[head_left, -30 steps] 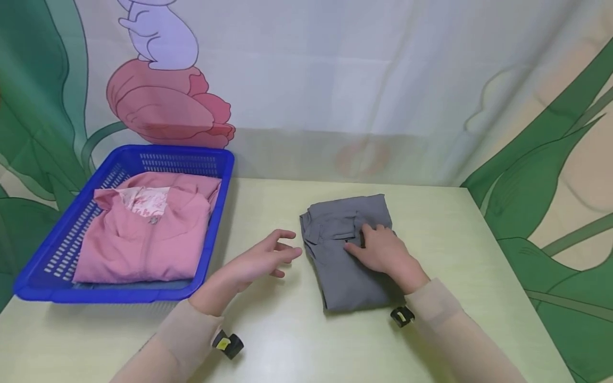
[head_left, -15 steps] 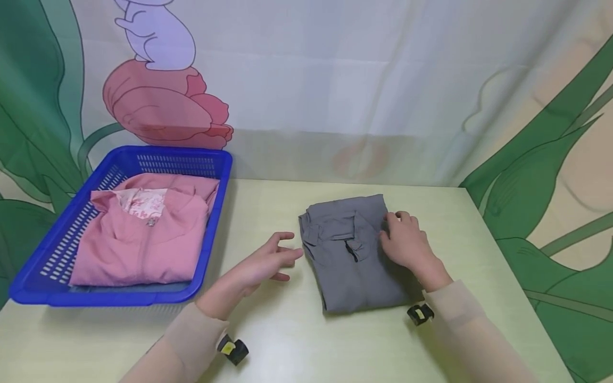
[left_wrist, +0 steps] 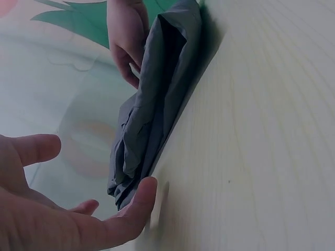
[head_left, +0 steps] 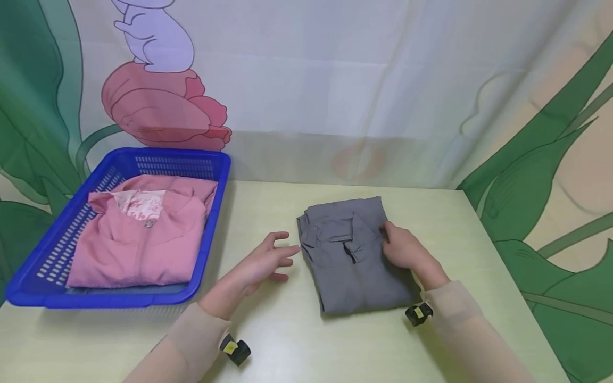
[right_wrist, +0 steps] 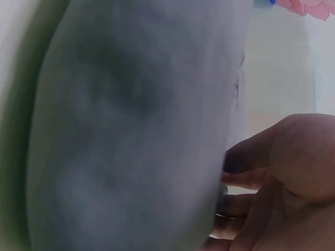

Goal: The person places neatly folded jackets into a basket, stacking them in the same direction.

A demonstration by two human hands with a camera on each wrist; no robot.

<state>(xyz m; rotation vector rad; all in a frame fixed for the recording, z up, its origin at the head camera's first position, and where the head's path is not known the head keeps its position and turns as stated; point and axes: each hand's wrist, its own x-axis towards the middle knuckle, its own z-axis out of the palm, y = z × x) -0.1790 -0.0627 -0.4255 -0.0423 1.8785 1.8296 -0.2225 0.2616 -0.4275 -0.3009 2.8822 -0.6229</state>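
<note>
A folded grey shirt lies on the table, its collar and a short dark front opening facing up. In the head view my right hand grips its right edge, thumb at the top layer and the other fingers mostly hidden by the hand. The right wrist view shows that hand at the side of the cloth. Left of the shirt, my left hand hovers with spread, relaxed fingers and holds nothing. Its fingertips are close to the shirt's left edge, as the left wrist view also shows.
A blue plastic basket stands at the left of the table, with a folded pink garment inside and something bluish beneath it. Behind the table hangs a printed curtain with leaves and a rabbit.
My right hand has moved right, from the top of the grey shirt to its right edge, and its fingers have curled in there. My left hand has hardly moved.
</note>
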